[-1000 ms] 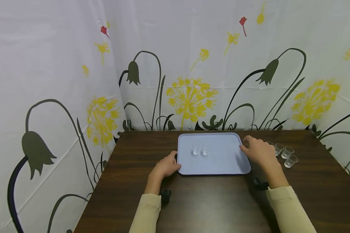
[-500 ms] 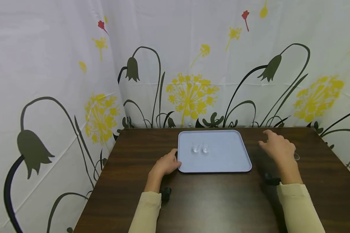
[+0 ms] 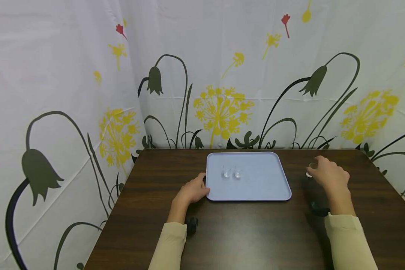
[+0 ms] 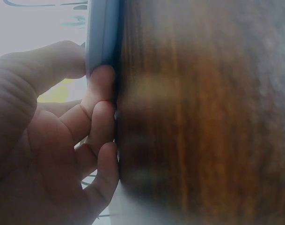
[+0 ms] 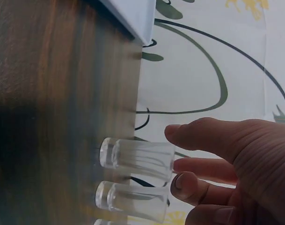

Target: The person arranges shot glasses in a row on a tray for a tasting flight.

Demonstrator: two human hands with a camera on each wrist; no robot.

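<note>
My left hand (image 3: 191, 190) grips the left rim of a pale blue tray (image 3: 263, 183), thumb (image 4: 62, 61) on one side and fingertips tucked against the other. Two small clear shot glasses (image 3: 227, 172) stand on the tray, left of its middle. To the right of the tray, my right hand (image 3: 329, 173) reaches a clear shot glass (image 5: 144, 157) on the table. In the right wrist view, its thumb and fingers are spread around the glass's rim, with a gap at the thumb. A second shot glass (image 5: 135, 199) stands right beside it; my hand hides it in the head view.
The dark wooden table (image 3: 249, 232) ends at a white curtain (image 3: 222, 30) printed with flowers. Part of another glass base (image 5: 109, 221) shows at the lower edge of the right wrist view. The tray's corner (image 5: 142, 33) appears in that view too.
My right hand has moved right from the tray's right edge to the glasses, now covering most of them in the head view. My left hand has stayed at the tray rim.
</note>
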